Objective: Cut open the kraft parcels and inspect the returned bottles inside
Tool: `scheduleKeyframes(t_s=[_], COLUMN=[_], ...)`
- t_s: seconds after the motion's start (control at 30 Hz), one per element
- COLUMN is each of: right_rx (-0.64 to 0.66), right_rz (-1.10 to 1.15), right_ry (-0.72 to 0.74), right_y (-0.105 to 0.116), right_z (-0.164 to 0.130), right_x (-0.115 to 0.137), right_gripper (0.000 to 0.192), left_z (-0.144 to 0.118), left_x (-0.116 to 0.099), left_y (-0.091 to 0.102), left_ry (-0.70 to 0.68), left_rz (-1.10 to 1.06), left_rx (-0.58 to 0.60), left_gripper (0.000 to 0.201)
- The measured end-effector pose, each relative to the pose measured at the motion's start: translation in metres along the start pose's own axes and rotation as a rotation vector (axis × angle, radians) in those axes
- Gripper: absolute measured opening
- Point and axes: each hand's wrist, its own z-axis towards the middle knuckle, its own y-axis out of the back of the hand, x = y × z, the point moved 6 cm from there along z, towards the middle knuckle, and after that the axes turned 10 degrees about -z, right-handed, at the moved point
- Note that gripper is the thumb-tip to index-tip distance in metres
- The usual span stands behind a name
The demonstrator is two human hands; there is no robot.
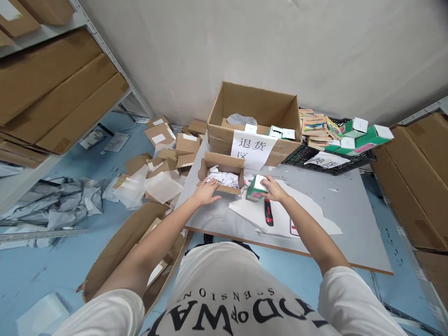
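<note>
A small open cardboard box (224, 160) stands on the table with crumpled white paper (223, 177) inside. My left hand (206, 192) lies at its near left corner, fingers stretched out and thumb apart. Just right of that box, my right hand (274, 189) is closed around a small green and white box (252, 191). White paper sheets (313, 211) lie flat beneath and beside it. Near my right wrist is a red and black box cutter (268, 213). A phone (294, 227), partly hidden by my right forearm, lies close by.
A large open carton (219, 133) with a paper sign stands at the table's back. Beside it, a black crate (332, 165) holds booklets and green boxes. Discarded cartons (168, 161) and wrapping cover the floor at left. Shelves (105, 51) with big cartons flank both sides.
</note>
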Motion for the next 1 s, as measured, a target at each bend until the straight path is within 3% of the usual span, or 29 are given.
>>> scheduleKeyframes(t_s=[0.27,0.43,0.6,0.77,0.83,0.93,1.0], right_rx=[-0.003,-0.064,-0.216,-0.498,-0.669,-0.777,-0.766], right_rz=[0.025,0.041,-0.003,-0.083,-0.097,-0.188,-0.271], right_ry=[-0.035,-0.002,0.041,0.11,0.064,-0.001,0.007], right_y=[0.008,0.047,0.129,0.243,0.29,0.335,0.344], right_z=[-0.003,-0.001,-0.003,-0.006,-0.001,0.03,0.065], right_x=[0.007,0.015,0.022,0.014,0.004,-0.003,-0.003], right_gripper=[0.026,0.03,0.033,0.036,0.039,0.041,0.041], left_z=[0.002,0.002,0.002,0.003,0.004,0.005,0.006], left_x=[0.003,0.003,0.002,0.003,0.003,0.004,0.004], left_y=[-0.002,-0.003,0.0,0.003,0.003,0.004,0.005], left_ry=[0.005,0.017,0.014,0.017,0.02,0.045,0.062], left_rz=[-0.033,-0.031,-0.039,-0.044,-0.045,-0.057,-0.069], left_rx=[-0.022,-0.019,-0.025,-0.036,-0.033,-0.028,-0.03], left_gripper=[0.052,0.054,0.055,0.055,0.054,0.051,0.049])
